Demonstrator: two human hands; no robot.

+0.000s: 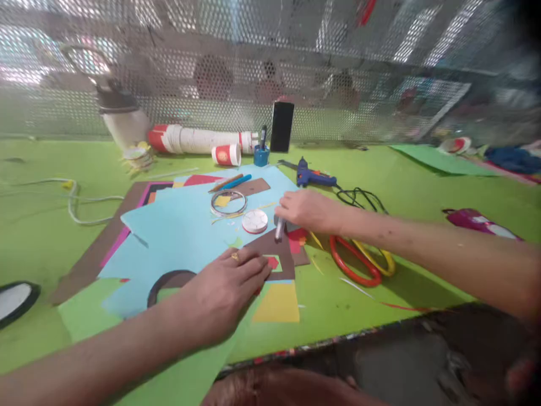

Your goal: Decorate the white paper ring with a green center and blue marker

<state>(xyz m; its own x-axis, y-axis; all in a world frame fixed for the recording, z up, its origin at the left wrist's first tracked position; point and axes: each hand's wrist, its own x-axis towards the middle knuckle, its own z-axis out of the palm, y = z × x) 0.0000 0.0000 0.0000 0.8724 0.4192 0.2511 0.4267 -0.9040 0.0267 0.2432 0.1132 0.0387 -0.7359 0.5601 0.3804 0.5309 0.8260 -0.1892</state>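
Pointing its long axis nearward, silvery tube [279, 231]; right fingers [284, 207] hold it.

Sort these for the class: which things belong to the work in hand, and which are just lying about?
Likely in use:
- slim silvery object, in the right hand
- brown paper
- red-and-green paper piece, at the left hand's fingertips

Probably lying about:
- stacked paper cups
- black slab
- purple object

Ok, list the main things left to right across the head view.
Black-rimmed white oval, white jug, left hand, right hand holding a small silvery object, red and yellow loop handles, purple item.
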